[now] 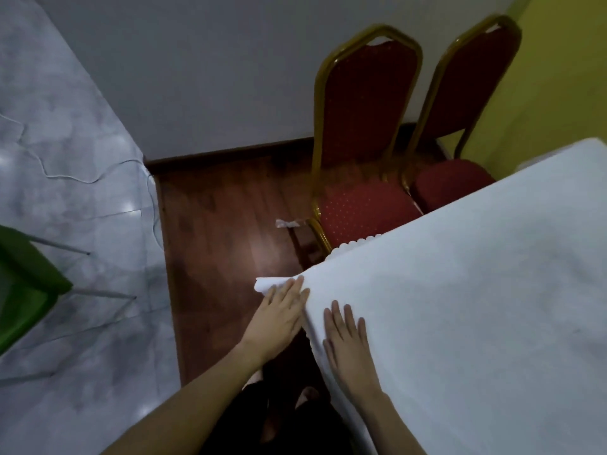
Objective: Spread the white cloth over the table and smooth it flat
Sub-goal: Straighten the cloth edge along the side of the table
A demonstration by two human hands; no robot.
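The white cloth covers the table and fills the right half of the view; the tabletop itself is hidden beneath it. A scalloped hem shows along the far left edge. My right hand lies flat, palm down, on the cloth near the table's near-left corner, fingers apart. My left hand lies flat with its fingers straight on the cloth's corner flap, which sticks out past the table corner to the left. Neither hand grips the cloth.
Two red chairs with gold frames stand pushed against the table's far side. A green chair stands at the left on marble floor. Dark wooden floor lies below my hands, with a scrap of wrapper on it.
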